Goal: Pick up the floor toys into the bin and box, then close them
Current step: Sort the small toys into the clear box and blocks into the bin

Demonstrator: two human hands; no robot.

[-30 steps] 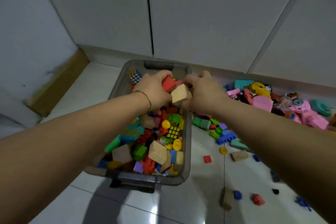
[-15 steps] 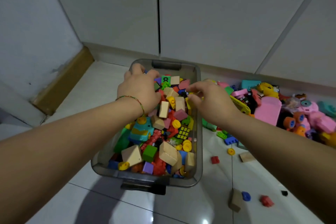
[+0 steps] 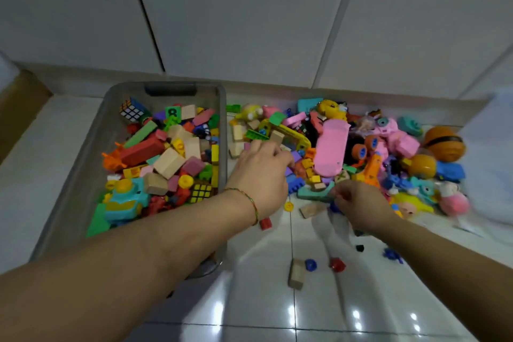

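A grey plastic bin (image 3: 80,175) stands on the floor at the left, heaped with coloured and wooden blocks and two puzzle cubes. Right of it lies a pile of loose toys around a pink car (image 3: 331,150). My left hand (image 3: 261,172) reaches across the bin's right wall into that pile, its fingers bent down among small blocks and hidden from view. My right hand (image 3: 358,205) hovers low by a teal curved piece (image 3: 313,194), fingers loosely curled, and I see nothing in it.
Stray pieces lie on the white tiles in front: a wooden block (image 3: 295,273), a blue piece (image 3: 310,264), a red piece (image 3: 337,264) and a yellow disc (image 3: 288,206). White cabinet doors close off the back. A blurred white object (image 3: 488,161) borders the pile at the right.
Both hands have left the bin and moved right to the floor pile. The red and wooden blocks they held a second ago now lie in the bin. My view has swung right.
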